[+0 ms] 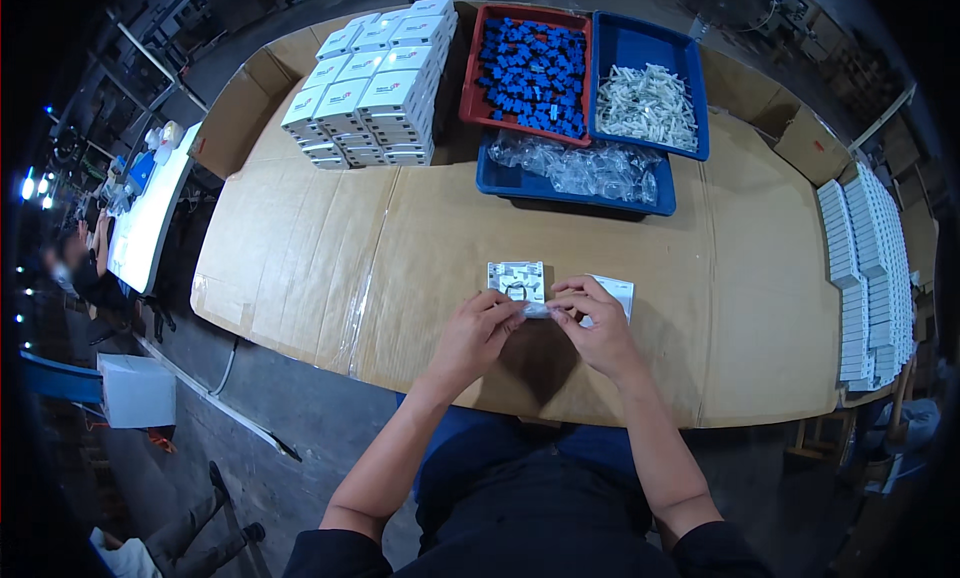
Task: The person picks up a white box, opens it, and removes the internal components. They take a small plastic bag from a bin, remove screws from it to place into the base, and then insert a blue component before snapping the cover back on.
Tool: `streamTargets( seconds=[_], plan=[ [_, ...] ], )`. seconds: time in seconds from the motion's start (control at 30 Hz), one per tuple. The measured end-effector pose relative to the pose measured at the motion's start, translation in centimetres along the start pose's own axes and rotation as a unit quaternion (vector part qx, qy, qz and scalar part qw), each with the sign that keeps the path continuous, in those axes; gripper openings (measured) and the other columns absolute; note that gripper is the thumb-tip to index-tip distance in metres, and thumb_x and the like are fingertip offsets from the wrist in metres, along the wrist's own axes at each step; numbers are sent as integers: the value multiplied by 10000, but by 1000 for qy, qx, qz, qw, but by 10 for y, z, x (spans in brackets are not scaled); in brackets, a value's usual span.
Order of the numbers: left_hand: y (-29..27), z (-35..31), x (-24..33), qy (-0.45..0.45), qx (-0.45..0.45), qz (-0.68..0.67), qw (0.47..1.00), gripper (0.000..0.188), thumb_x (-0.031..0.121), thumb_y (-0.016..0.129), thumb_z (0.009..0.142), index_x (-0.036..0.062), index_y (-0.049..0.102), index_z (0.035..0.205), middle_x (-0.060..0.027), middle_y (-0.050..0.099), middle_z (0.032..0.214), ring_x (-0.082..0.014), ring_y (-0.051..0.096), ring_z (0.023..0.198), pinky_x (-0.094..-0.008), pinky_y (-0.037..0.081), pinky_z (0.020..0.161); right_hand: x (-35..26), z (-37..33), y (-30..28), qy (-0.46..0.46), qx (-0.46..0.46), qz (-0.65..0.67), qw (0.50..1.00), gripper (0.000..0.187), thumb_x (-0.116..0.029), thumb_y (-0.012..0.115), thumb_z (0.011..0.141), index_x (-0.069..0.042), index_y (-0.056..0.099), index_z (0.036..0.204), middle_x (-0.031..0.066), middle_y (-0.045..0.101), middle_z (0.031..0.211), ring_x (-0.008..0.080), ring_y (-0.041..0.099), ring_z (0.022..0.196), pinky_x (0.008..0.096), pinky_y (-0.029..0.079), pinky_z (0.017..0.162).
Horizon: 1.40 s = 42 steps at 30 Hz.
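Note:
My left hand [478, 330] and my right hand [597, 323] meet above the near middle of the cardboard-covered table [300, 248]. Both pinch a small clear plastic bag [537, 309] between their fingertips. Just behind the hands lies a white square plastic plate [516, 279] with moulded cut-outs. A second white flat piece [616, 290] lies partly under my right hand.
At the back stand a red tray of blue parts [530, 70], a blue tray of white parts [648, 103] and a blue tray of clear bags [580, 170]. White boxes are stacked at back left [368, 88] and along the right edge [868, 268]. Other people sit far left.

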State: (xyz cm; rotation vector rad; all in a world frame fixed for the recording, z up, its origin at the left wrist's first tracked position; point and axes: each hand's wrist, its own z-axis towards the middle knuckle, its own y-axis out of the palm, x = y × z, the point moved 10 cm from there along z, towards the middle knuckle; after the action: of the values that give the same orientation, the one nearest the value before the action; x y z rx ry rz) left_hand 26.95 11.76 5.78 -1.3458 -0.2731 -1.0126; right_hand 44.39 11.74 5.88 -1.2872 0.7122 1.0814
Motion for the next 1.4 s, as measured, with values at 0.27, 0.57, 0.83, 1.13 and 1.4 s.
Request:
streamTargets(
  seconds=[0.27,0.57,0.83,1.13,1.4],
  plan=[
    [-12,9,-11,-13,37,60,997,188,139,755,905,109,774,1090,-22,718,990,-236,614,897,-387,456,891,8,19,12,41,-29,-72,996,195,-115,719,953,-66,742,1140,93,713,952,216,654,740,332,521,674],
    [-20,15,-25,-12,72,106,992,135,158,761,890,117,769,1018,9,721,969,-223,619,953,-393,433,935,11,30,22,-50,16,-124,991,134,-131,722,927,-112,715,1060,63,729,964,263,708,849,373,558,719],
    [-7,11,-36,31,22,63,997,196,198,788,862,95,741,1023,-30,691,1089,-242,613,1049,-419,446,939,17,31,32,-7,-7,-179,984,99,-158,759,870,-94,689,901,46,729,930,257,702,775,376,547,657],
    [-6,-1,-30,56,14,119,991,339,236,819,817,81,697,1093,-45,665,1137,-270,602,1078,-427,457,964,15,38,36,-22,-33,-227,973,99,-192,733,904,-103,765,933,13,737,960,238,712,824,353,544,709],
    [-5,-4,-33,56,13,124,991,369,147,831,751,93,710,1095,-43,674,1178,-274,609,1108,-419,481,951,1,49,45,-28,-152,-297,942,131,-167,678,897,-87,780,920,26,730,1061,284,717,892,433,564,764]
  ],
)
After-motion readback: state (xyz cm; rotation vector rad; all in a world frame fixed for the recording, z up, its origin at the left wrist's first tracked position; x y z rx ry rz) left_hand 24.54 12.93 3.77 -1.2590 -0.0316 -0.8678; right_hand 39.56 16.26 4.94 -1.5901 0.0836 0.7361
